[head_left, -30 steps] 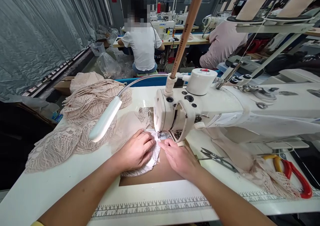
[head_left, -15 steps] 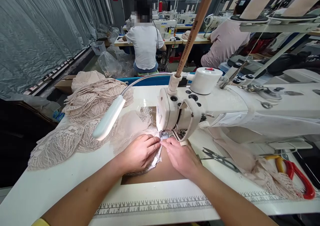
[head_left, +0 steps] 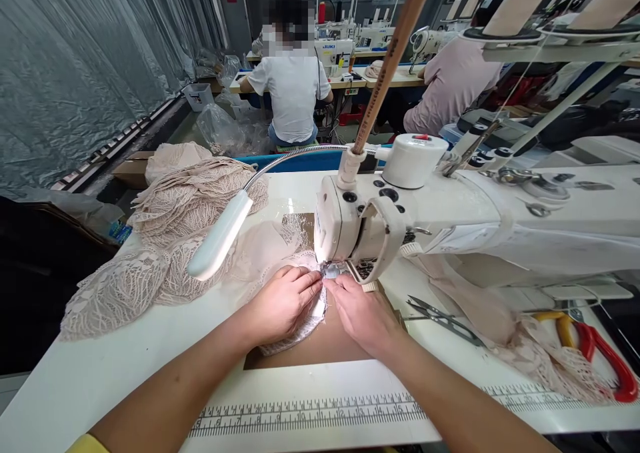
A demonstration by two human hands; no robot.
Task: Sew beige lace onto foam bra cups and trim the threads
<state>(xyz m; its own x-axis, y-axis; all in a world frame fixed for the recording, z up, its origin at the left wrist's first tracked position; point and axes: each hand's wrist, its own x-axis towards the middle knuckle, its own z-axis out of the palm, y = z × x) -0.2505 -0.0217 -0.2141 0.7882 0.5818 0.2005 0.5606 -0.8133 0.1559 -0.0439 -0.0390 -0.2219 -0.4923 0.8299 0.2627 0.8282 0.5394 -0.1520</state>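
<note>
L hand [head_left: 285, 306] lay over the lace [head_left: 313, 323] just in front of the machine [head_left: 450, 203], fingers together, pressing down, tips right by the needle; thumb hidden, so unclear if it pinched anything. R hand [head_left: 363, 309] was nr the needle too, also in front of the machine, tips close to L hand's & at the lace edge; fingers curled, grip on the cloth too small to make out. The lace was under L hand, its edge running up to the machine's needle, one rim pale & frayed. Brown panel [head_left: 350, 349] sat beneath both, in front of the machine.

Lamp [head_left: 220, 236] hung L of the machine on a bendy neck, its head tilted. Sheer cloth [head_left: 265, 246] lay L of the machine, next to the lace; pile [head_left: 190, 199] of more lace further L, stacked & rumpled on the white bench [head_left: 100, 366]. R side, in front of the machine's arm: metal blades [head_left: 445, 319], spread at the tip, then beige cloth [head_left: 500, 323], bunched, w/ a red handle [head_left: 617, 369] by its far end; couldn't tell if blades & handle joined. Ruler [head_left: 300, 416] ran along the bench edge, in front of the machine.

Behind the machine, person in white top [head_left: 295, 96] sat, back turned; person in pink top [head_left: 453, 79] sat R of them.
</note>
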